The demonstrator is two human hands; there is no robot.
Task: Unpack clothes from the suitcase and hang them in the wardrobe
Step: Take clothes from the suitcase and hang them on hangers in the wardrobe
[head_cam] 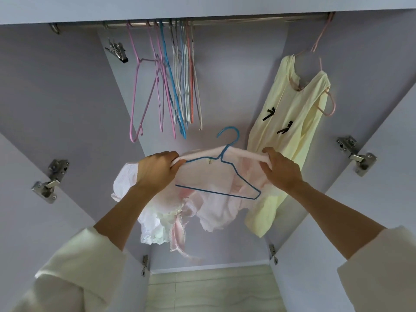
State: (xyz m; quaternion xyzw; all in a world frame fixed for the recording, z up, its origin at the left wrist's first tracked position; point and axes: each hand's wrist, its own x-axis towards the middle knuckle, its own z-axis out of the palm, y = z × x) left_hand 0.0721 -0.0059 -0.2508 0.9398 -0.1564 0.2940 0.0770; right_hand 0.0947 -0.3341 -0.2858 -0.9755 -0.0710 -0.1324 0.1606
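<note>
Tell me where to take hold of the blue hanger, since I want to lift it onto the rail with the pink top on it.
Probably grip the blue hanger at the neck just under its hook, coming from above. That part sticks out bare above the pink top, while the shoulders are covered and both hands hold the neckline.

On the rail (pixel 225 21) there is open room between the bunch of empty hangers (pixel 177 86) on the left and the yellow dress (pixel 290 122) on the right. The dress hangs just beside the right hand (pixel 283 172). The open doors stand at both sides.
</note>
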